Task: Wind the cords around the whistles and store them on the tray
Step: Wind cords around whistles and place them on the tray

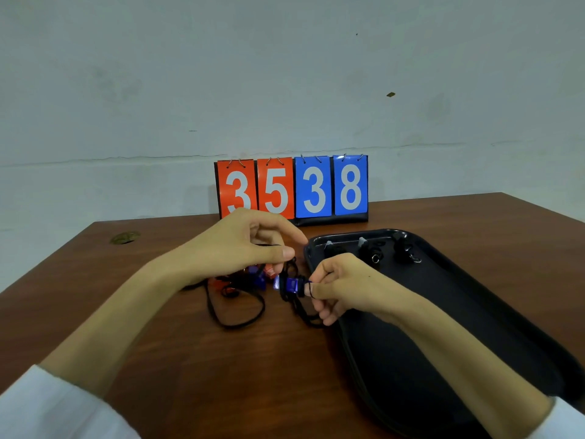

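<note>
My right hand [340, 283] pinches a blue whistle [289, 285] just left of the black tray [474, 312]. My left hand [250, 245] is above it and pinches the whistle's black cord [289, 264] between thumb and fingers. Part of that cord hangs in a loop under my right hand. Behind my hands lies a heap of blue and red whistles [258, 277] with tangled black cords [234, 315], partly hidden by my left hand. Three wound whistles [372, 250] stand in a row at the tray's far end.
A flip scoreboard [292, 188] reading 35 and 38 stands at the back of the brown table [190, 359] against the wall. A round cable port [125, 237] sits at the far left. The tray fills the table's right side.
</note>
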### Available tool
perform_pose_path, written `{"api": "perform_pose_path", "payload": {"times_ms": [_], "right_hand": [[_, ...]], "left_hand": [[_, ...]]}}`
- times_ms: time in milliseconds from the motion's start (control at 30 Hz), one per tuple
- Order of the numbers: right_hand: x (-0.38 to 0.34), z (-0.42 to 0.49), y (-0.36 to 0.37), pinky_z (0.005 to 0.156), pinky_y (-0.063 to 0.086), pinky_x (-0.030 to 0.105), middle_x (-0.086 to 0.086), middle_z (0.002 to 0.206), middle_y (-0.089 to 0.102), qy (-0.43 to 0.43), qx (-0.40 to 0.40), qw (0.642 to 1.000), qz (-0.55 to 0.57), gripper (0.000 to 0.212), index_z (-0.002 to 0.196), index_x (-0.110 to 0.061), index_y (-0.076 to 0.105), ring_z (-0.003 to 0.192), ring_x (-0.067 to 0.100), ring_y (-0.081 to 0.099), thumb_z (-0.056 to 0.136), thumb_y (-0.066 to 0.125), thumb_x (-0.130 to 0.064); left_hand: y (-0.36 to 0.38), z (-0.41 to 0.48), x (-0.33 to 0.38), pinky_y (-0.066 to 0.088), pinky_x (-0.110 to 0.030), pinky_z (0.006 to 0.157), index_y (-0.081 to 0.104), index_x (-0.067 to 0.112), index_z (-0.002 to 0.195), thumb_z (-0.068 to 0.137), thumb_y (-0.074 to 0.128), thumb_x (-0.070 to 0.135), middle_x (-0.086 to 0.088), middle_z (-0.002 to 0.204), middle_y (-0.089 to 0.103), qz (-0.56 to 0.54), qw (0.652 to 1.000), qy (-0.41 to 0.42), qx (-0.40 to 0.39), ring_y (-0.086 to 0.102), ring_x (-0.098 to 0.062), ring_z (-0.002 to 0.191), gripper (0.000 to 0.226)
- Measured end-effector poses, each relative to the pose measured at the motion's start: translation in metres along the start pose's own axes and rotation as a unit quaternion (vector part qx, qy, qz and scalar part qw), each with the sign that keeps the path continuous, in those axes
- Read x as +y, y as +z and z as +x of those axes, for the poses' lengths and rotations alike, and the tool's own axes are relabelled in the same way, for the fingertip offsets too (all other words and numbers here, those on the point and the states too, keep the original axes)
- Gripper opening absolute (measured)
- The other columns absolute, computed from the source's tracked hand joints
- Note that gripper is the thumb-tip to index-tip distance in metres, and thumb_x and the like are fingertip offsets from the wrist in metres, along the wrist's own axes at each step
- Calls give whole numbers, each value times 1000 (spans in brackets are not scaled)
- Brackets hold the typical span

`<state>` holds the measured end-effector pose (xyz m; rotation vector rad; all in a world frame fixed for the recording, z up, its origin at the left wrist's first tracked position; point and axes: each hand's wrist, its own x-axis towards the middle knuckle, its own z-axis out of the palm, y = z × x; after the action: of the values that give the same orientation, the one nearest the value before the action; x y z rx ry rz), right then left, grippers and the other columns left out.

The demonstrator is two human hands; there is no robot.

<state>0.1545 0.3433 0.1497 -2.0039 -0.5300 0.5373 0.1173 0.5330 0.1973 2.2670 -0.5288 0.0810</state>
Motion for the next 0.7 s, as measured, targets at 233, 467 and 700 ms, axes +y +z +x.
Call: {"api": "perform_pose_path", "payload": {"times_ms": [233,467,700], "right_hand": [[2,2,-3,58,57,27,8,68,61,28,17,997,74,7,95,-1,58,56,14,60,91,56,-7],[2,0,-2,58,56,26,6,66,62,-7,-35,999,11,5,85,-8,59,56,13,61,90,59,-10],[-1,-5,0,60,56,27,7,68,63,-95,-139,986,12,3,91,-6,55,59,15,62,90,57,-4]], "left_hand": [[-3,-5,11,49,-52,76,71,25,98,81,69,18,-4,62,66,-65,994,43,-76,62,-16,61,18],[-10,-4,8,38,-30,51,72,21,90,75,71,22,-7,54,59,-110,992,56,-13,52,-17,50,15],[-9,3,-6,32,-17,39,69,14,88,81,64,20,-5,57,62,-101,992,-8,72,44,-8,41,11]]}}
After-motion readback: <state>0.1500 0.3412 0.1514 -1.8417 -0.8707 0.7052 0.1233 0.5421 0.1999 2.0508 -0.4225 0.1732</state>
